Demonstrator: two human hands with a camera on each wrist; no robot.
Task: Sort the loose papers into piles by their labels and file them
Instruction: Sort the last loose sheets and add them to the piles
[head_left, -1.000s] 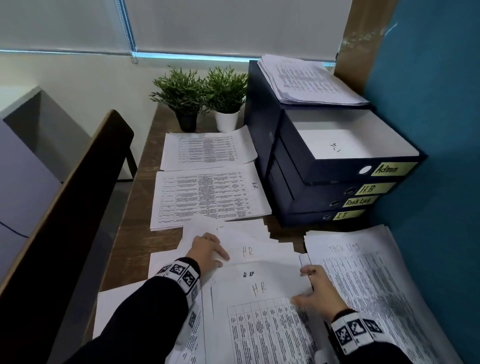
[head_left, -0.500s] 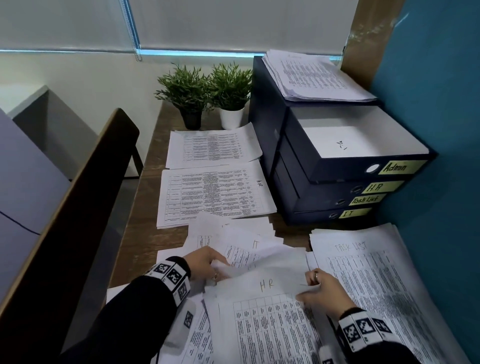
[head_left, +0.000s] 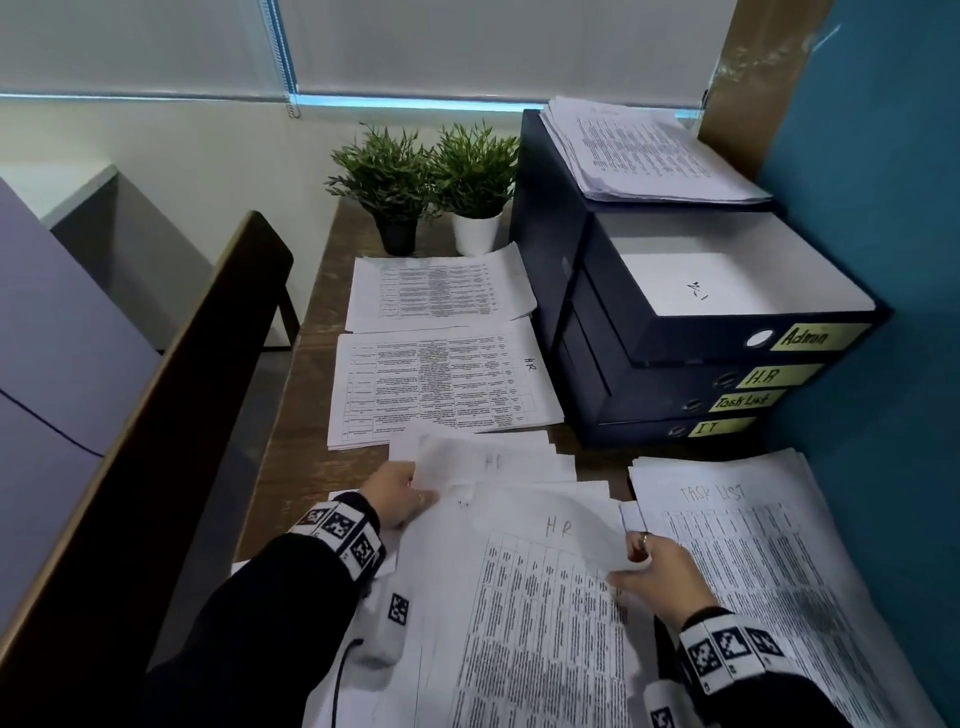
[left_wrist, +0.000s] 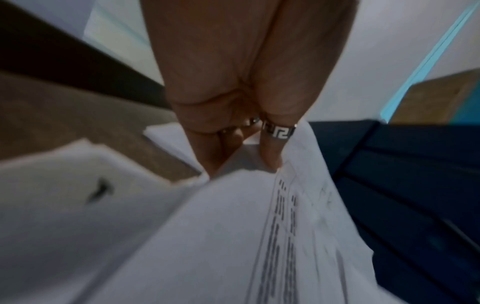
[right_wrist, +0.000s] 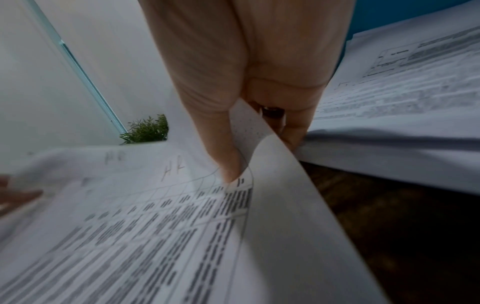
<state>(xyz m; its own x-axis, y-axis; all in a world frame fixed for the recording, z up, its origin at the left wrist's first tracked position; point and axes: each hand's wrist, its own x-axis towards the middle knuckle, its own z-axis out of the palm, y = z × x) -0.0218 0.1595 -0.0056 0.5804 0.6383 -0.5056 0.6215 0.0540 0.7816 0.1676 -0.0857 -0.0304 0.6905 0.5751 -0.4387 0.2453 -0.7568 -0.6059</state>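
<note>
A loose spread of sheets marked HR (head_left: 524, 566) lies on the near desk between my hands. My left hand (head_left: 402, 491) pinches the left edge of an upper sheet (head_left: 467, 467) and lifts it; the left wrist view shows the fingers (left_wrist: 270, 156) closed on paper (left_wrist: 233, 236). My right hand (head_left: 644, 569) pinches the curled right edge of the top HR sheet (right_wrist: 145, 226), thumb (right_wrist: 223, 152) on top. A sorted HR pile (head_left: 441, 389) lies farther back. A Task List pile (head_left: 769, 561) sits at the right.
Stacked dark blue file boxes (head_left: 675, 364) labelled Admin, H.R, Task List and IT stand at the back right; the Admin box is open, with papers (head_left: 649, 150) on top. Another pile (head_left: 436, 291) and two potted plants (head_left: 431, 182) lie behind. A dark chair back (head_left: 156, 415) is left.
My left hand went from resting flat on the spread to gripping and lifting a sheet's left edge. My right hand now pinches the top HR sheet's right edge, which curls upward.
</note>
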